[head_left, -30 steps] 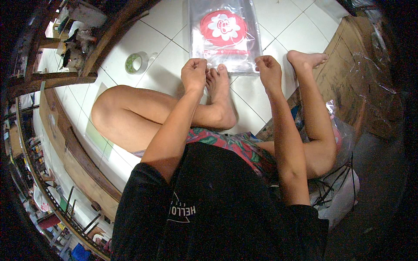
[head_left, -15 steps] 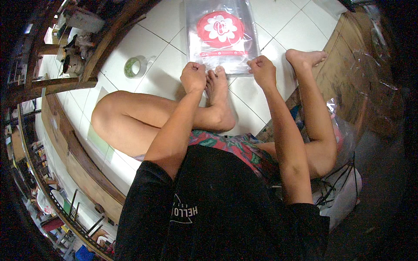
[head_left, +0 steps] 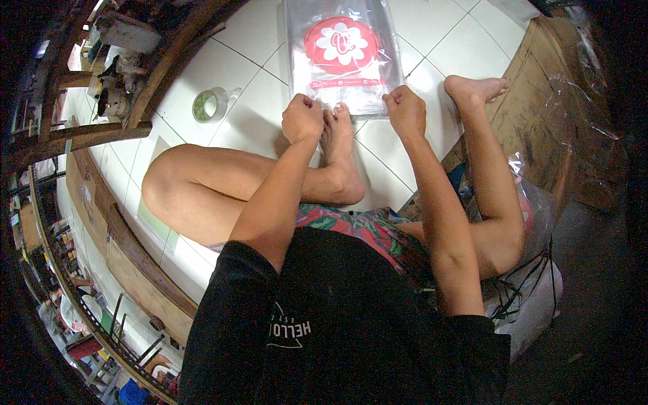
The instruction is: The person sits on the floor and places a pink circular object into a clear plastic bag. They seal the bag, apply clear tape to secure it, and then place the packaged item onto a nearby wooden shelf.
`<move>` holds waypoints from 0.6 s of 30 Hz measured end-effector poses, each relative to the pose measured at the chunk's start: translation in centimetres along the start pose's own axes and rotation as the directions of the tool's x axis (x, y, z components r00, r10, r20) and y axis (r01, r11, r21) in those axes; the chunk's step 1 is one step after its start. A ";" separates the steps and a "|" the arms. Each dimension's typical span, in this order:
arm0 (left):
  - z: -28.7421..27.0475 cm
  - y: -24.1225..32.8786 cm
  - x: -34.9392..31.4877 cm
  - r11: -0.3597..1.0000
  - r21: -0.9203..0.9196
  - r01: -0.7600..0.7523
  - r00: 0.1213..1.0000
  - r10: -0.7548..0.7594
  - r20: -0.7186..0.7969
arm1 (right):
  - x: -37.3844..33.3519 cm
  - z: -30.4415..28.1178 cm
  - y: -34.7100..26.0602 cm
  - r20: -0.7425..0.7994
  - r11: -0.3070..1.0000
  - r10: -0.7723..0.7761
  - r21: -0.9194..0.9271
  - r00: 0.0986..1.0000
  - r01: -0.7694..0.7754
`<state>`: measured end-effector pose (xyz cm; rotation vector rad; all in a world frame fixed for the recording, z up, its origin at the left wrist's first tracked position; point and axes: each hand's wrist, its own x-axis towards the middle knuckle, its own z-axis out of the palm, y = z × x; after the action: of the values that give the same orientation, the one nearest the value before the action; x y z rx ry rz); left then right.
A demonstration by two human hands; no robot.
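A clear plastic bag (head_left: 337, 84) with a red oval and a white flower printed on it lies flat on the tiled floor in front of me. It seems to rest on a stack of similar bags. My left hand (head_left: 302, 119) is closed in a pinch at the bag's near left corner, beside the toes of my foot. At the near right corner, the thumb and fingers of my right hand (head_left: 406, 112) pinch the plastic edge. The toes of my foot (head_left: 341, 152) reach the bag's near edge between both hands.
A roll of green tape (head_left: 205, 106) lies on the white tiles to the left. Wooden beams (head_left: 172, 61) and a machine frame stand at the far left. Brown cardboard (head_left: 520, 101) lies on the right, with loose clear plastic (head_left: 536, 196) beside my leg.
Both hands keep their pinch at the near edge and have shifted only slightly. The left wrist has turned a little. The bag stays nearly in place.
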<state>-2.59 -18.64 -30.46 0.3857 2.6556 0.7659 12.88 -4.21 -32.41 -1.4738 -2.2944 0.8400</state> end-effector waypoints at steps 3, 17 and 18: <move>0.0 0.1 -0.1 1.000 0.030 -0.010 1.000 0.009 0.011 | -0.1 -0.2 -0.5 0.018 0.999 -0.001 -0.037 1.000 0.002; 1.3 -1.3 1.1 0.994 0.065 -0.083 0.996 0.080 0.035 | 0.0 -0.2 -1.0 0.043 0.997 0.032 -0.065 0.999 -0.029; 1.3 -1.2 1.0 0.994 0.073 -0.083 0.996 0.080 0.033 | -0.1 -0.2 -1.2 0.051 0.996 0.043 -0.078 0.998 -0.039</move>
<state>-3.20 -18.66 -32.44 0.5240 2.6597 0.6817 12.14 -4.57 -31.46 -1.5534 -2.3675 0.8195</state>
